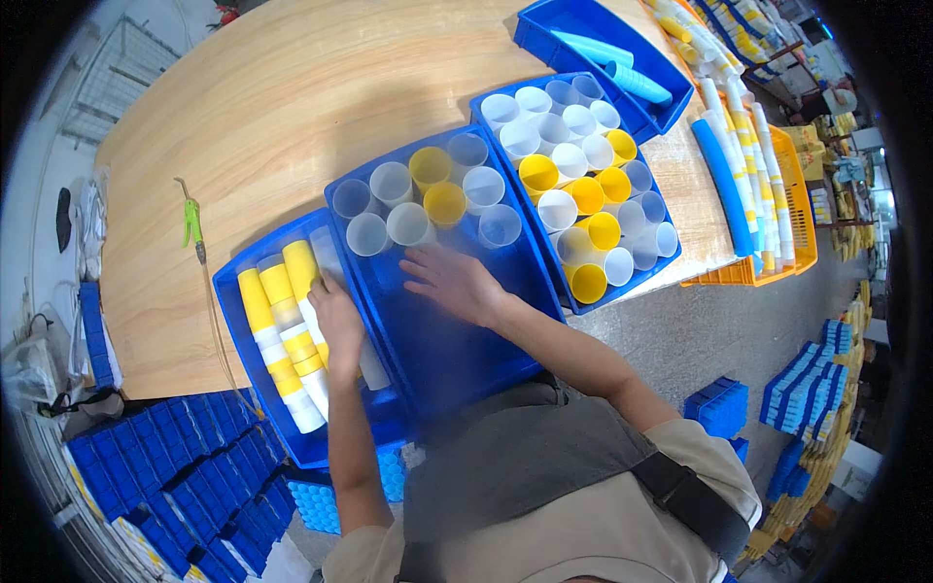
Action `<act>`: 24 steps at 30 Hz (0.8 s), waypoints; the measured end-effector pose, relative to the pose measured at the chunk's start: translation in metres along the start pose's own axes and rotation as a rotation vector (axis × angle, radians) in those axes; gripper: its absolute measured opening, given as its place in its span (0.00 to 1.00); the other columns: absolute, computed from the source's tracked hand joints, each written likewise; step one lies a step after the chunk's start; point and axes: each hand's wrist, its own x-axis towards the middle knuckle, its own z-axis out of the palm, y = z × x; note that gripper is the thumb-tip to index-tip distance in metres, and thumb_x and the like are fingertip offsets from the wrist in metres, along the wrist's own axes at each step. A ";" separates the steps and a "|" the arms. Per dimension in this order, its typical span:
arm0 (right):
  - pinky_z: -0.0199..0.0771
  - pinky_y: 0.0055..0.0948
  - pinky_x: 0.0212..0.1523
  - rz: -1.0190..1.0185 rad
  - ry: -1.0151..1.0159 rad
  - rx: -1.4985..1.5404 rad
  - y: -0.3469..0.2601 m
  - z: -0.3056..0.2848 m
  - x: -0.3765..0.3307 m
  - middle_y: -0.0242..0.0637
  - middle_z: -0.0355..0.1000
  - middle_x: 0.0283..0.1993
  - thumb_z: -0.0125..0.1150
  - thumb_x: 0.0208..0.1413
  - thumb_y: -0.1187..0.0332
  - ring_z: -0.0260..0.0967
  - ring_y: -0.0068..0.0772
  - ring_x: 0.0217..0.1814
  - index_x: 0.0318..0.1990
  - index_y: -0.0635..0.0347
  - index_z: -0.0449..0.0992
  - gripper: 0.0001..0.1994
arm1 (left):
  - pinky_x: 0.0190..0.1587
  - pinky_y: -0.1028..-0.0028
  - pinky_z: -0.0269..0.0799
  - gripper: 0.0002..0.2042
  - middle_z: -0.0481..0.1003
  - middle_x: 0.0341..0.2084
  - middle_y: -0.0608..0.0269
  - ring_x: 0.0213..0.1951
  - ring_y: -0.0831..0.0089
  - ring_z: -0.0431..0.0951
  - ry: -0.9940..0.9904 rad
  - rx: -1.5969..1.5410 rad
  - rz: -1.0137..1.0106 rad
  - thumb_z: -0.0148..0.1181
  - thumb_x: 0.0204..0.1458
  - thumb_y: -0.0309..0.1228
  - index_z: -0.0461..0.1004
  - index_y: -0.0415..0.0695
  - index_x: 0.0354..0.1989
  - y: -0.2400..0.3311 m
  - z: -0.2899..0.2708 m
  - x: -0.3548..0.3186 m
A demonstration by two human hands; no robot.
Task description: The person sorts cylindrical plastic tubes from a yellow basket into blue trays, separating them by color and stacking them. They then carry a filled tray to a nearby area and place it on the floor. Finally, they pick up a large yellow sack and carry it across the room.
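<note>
My left hand [337,325] reaches into the left blue tray [243,369] and closes on a clear and white tube [313,311] lying among several yellow and white tubes [277,335]. My right hand [452,282] lies flat and empty, fingers spread, on the bare floor of the middle blue tray [457,340]. Just beyond its fingertips stand upright clear and yellow cups [423,194] at the far end of that tray.
A third blue tray [671,272] to the right is packed with upright white, clear and yellow cups. Behind it a blue bin [544,29] holds light blue tubes. An orange crate [792,194] carries long tube stacks. A green-handled tool [192,222] lies on the wooden table [292,107].
</note>
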 end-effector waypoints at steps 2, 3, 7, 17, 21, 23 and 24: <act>0.52 0.49 0.75 0.064 0.076 0.018 0.002 -0.002 -0.001 0.55 0.39 0.79 0.49 0.70 0.52 0.44 0.50 0.80 0.75 0.66 0.35 0.40 | 0.61 0.57 0.68 0.26 0.63 0.60 0.34 0.58 0.43 0.66 0.050 0.001 -0.010 0.45 0.58 0.18 0.56 0.26 0.67 -0.002 0.016 -0.003; 0.53 0.49 0.75 0.075 0.081 0.023 0.003 -0.003 -0.005 0.54 0.40 0.79 0.49 0.70 0.53 0.46 0.49 0.79 0.75 0.65 0.37 0.39 | 0.62 0.57 0.67 0.27 0.63 0.61 0.34 0.59 0.43 0.66 0.020 -0.011 -0.010 0.45 0.58 0.18 0.56 0.28 0.68 -0.002 0.022 -0.003; 0.62 0.47 0.70 0.209 0.135 0.001 0.008 -0.008 -0.035 0.52 0.55 0.73 0.52 0.69 0.53 0.58 0.46 0.73 0.71 0.63 0.51 0.32 | 0.67 0.58 0.62 0.30 0.56 0.67 0.33 0.66 0.41 0.59 -0.001 -0.038 0.066 0.46 0.59 0.17 0.53 0.38 0.72 -0.006 0.020 -0.012; 0.66 0.43 0.66 0.403 0.179 -0.187 -0.001 -0.011 -0.093 0.45 0.68 0.63 0.61 0.64 0.61 0.67 0.41 0.64 0.68 0.65 0.59 0.30 | 0.76 0.57 0.44 0.66 0.30 0.76 0.42 0.76 0.45 0.35 -0.562 -0.168 0.117 0.76 0.23 0.17 0.41 0.55 0.77 0.004 -0.049 -0.139; 0.67 0.42 0.64 0.474 0.150 -0.228 0.000 -0.006 -0.099 0.45 0.69 0.61 0.64 0.62 0.59 0.68 0.40 0.62 0.68 0.65 0.59 0.32 | 0.75 0.57 0.46 0.58 0.32 0.75 0.36 0.75 0.42 0.39 -0.357 -0.147 0.129 0.71 0.35 0.16 0.40 0.41 0.76 0.017 -0.036 -0.152; 0.68 0.41 0.63 0.515 0.161 -0.298 0.002 -0.001 -0.100 0.45 0.69 0.61 0.64 0.62 0.58 0.68 0.39 0.62 0.67 0.65 0.60 0.32 | 0.75 0.58 0.46 0.55 0.33 0.75 0.36 0.75 0.41 0.39 -0.287 -0.303 0.084 0.69 0.38 0.16 0.40 0.41 0.76 0.018 -0.029 -0.150; 0.69 0.41 0.63 0.519 0.145 -0.339 0.003 0.003 -0.100 0.45 0.69 0.61 0.64 0.61 0.58 0.68 0.39 0.62 0.67 0.66 0.60 0.32 | 0.75 0.59 0.46 0.54 0.33 0.75 0.36 0.75 0.40 0.40 -0.283 -0.376 0.030 0.68 0.39 0.16 0.41 0.41 0.76 0.017 -0.027 -0.150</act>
